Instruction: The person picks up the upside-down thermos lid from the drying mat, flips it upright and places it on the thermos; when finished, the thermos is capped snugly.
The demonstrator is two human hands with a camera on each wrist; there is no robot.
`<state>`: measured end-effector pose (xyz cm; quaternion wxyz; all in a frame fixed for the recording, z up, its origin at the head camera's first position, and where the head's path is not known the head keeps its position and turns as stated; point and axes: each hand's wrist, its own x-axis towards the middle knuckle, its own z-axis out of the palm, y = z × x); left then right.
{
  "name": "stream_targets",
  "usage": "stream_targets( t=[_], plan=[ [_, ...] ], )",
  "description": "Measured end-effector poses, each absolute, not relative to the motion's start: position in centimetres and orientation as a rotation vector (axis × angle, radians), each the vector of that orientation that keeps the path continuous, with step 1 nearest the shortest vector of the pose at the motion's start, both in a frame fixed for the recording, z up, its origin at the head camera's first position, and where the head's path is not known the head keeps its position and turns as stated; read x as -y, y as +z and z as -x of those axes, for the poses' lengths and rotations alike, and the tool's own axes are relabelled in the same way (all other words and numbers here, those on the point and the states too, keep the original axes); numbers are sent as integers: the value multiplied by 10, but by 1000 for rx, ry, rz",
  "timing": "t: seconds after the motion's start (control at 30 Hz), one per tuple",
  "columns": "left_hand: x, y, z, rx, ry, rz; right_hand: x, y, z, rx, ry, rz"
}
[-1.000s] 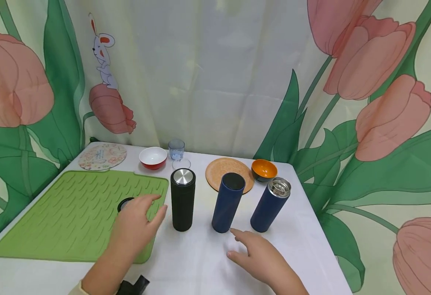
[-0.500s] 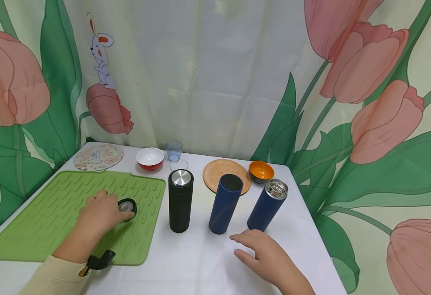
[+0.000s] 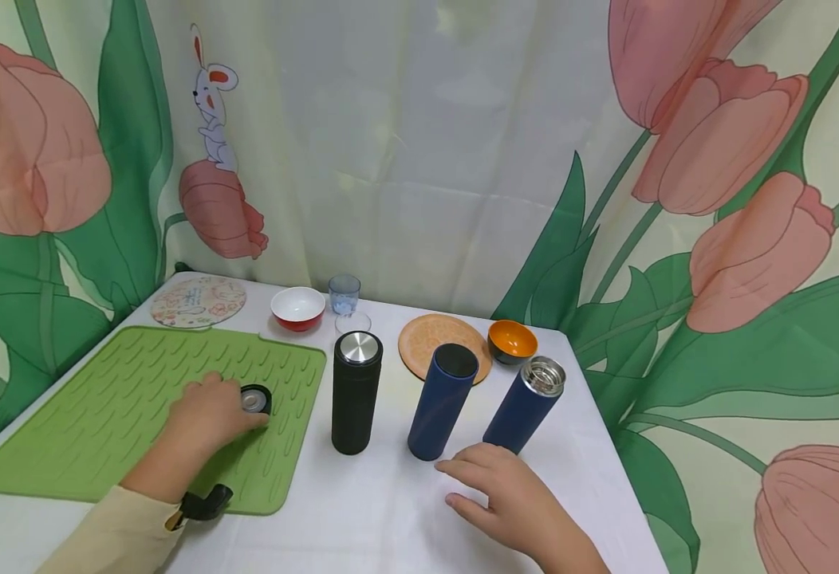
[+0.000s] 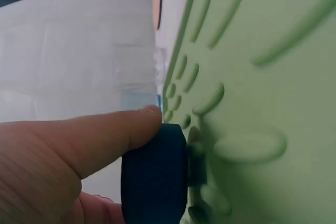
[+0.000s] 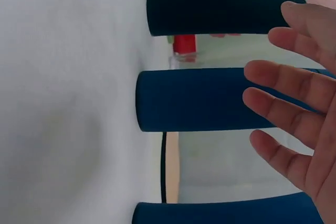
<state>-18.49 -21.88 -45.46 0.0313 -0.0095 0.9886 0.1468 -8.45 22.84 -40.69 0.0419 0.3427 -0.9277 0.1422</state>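
Seemingly picking up the black cap (image 3: 255, 399)
Left hand (image 3: 207, 413) pinches it at the green mat (image 3: 96, 422); right hand (image 3: 502, 498), fingers spread, holds nothing near the blue bottles (image 3: 443, 406). Lifting calls for a steady grip.

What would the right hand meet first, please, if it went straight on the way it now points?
Most likely the middle, black-topped blue bottle: in the head view the right hand points toward its base, though depth is unclear.

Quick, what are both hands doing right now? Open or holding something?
Left hand: holding the black bottle lid between thumb and fingers.
Right hand: open, holding nothing.
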Motion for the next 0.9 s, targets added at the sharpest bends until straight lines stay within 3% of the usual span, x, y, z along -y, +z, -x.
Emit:
stream_targets(
  t=[0.53,0.9],
  plan=[
    [189,-445,149,-3147,640,-143,-222,-415,97,2929,546,-942],
    [162,-427,117,-3053,538,-604,-218,-409,100,2924,674,-712]
  ],
)
